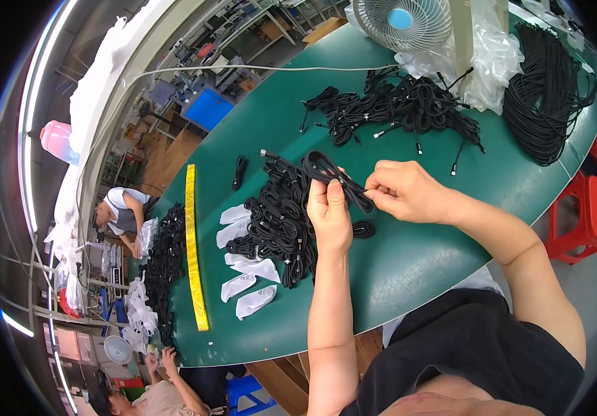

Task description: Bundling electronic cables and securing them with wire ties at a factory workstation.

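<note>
My left hand (pixel 330 211) is closed around a coiled black cable (pixel 322 166), thumb on top, above the green table. Beside it, my right hand (pixel 401 192) pinches at the right end of the same bundle; the bit between its fingertips is too small to make out clearly. Just left of and beneath my left hand lies a heap of coiled black cables (pixel 274 225). One single coil (pixel 240 172) sits apart at the heap's far left. Several white folded pieces (pixel 255 301) are at the heap's left edge.
A yellow strip (pixel 195 256) lies across the green table (pixel 409 284). Farther back are loose black cables (pixel 395 107), a fan (pixel 401 19), clear plastic bags (pixel 492 62) and a big cable bundle (pixel 544 97). Two people work at the left by another cable pile (pixel 165 260). Red stools (pixel 583 218) stand right.
</note>
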Motion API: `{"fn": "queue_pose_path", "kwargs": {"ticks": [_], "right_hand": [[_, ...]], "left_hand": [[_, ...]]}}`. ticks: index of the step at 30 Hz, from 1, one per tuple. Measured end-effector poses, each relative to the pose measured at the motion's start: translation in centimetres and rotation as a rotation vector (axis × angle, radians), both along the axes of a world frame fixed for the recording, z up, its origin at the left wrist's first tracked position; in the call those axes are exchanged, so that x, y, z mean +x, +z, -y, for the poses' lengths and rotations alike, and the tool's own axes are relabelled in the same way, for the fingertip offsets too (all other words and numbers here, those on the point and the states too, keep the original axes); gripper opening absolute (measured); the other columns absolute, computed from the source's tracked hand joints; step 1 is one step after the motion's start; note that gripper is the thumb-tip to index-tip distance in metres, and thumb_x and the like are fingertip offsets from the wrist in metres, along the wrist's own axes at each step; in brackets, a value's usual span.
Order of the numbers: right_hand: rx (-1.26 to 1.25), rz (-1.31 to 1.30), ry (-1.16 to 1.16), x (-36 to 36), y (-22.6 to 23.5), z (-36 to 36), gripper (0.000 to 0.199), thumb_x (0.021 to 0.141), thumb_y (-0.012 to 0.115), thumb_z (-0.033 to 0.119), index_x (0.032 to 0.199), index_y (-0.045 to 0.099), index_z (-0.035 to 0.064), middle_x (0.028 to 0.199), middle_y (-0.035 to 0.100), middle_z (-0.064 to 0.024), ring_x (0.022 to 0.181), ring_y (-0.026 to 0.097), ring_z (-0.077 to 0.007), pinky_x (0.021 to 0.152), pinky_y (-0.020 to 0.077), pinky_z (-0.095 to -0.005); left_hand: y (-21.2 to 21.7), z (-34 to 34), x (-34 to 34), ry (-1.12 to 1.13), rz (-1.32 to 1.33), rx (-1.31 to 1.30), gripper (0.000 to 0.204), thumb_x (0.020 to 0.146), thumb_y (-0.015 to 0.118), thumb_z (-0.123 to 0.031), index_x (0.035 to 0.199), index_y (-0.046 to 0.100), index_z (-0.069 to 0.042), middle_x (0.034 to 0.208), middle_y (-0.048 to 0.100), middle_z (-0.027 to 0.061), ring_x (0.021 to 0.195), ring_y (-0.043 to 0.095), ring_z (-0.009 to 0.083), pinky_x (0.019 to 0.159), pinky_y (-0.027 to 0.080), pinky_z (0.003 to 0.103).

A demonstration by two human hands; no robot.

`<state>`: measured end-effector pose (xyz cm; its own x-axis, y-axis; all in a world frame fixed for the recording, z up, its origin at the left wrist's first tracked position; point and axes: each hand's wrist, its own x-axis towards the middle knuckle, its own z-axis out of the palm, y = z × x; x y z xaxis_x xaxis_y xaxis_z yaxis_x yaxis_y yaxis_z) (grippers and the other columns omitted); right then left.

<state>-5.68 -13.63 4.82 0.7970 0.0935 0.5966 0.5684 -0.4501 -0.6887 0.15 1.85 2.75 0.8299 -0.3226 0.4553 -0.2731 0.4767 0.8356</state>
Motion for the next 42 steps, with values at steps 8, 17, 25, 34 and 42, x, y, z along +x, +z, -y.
{"fn": "queue_pose_path", "kwargs": {"ticks": [8,17,25,34,42], "right_hand": [[-0.037,0.055,-0.007,-0.1,0.9,0.1,0.006,0.076,0.062,0.002,0.076,0.056,-0.0005,0.065,0.050,-0.0052,0.050,0.051,-0.0130,0.044,0.0398,-0.0265],[-0.028,0.102,-0.105,-1.7,2.1,0.2,0.010,0.077,0.061,0.010,0.074,0.057,0.0021,0.068,0.055,-0.0096,0.057,0.056,-0.0262,0.051,0.0434,-0.0358],[-0.187,0.078,-0.146,-2.2,2.5,0.5,0.011,0.077,0.061,0.012,0.077,0.057,0.0017,0.070,0.055,-0.0107,0.061,0.056,-0.0280,0.053,0.0446,-0.0376],[-0.038,-0.107,-0.024,-2.5,3.0,0.3,0.013,0.077,0.061,0.012,0.078,0.058,-0.0008,0.072,0.055,-0.0135,0.060,0.056,-0.0286,0.055,0.0455,-0.0363],[-0.335,0.617,-0.308,-4.0,4.4,-0.1,0.020,0.066,0.064,0.008,0.084,0.061,0.0006,0.091,0.059,-0.0077,0.082,0.059,-0.0241,0.072,0.0465,-0.0374]], "left_hand": [[1.2,-0.4,-0.3,-0.004,0.018,0.016,0.019,0.090,0.053,-0.015,0.103,0.050,-0.003,0.096,0.055,0.0035,0.078,0.050,0.0076,0.066,0.042,0.022],[1.5,0.5,-1.7,-0.096,-0.009,0.024,0.019,0.087,0.056,-0.011,0.102,0.049,-0.003,0.095,0.057,0.0083,0.078,0.053,0.0113,0.065,0.045,0.023],[1.1,1.2,-2.3,-0.119,-0.081,-0.022,0.019,0.084,0.060,-0.007,0.101,0.051,-0.003,0.094,0.056,0.0059,0.076,0.052,0.0102,0.066,0.045,0.023],[1.7,0.2,-2.2,-0.041,-0.118,0.048,0.019,0.082,0.062,-0.004,0.100,0.054,-0.002,0.093,0.057,0.0021,0.082,0.053,0.0084,0.072,0.044,0.023],[1.9,0.3,-1.7,0.113,0.082,0.367,0.020,0.079,0.063,-0.005,0.096,0.053,-0.002,0.088,0.055,0.0036,0.080,0.053,0.0101,0.071,0.044,0.024]]}}
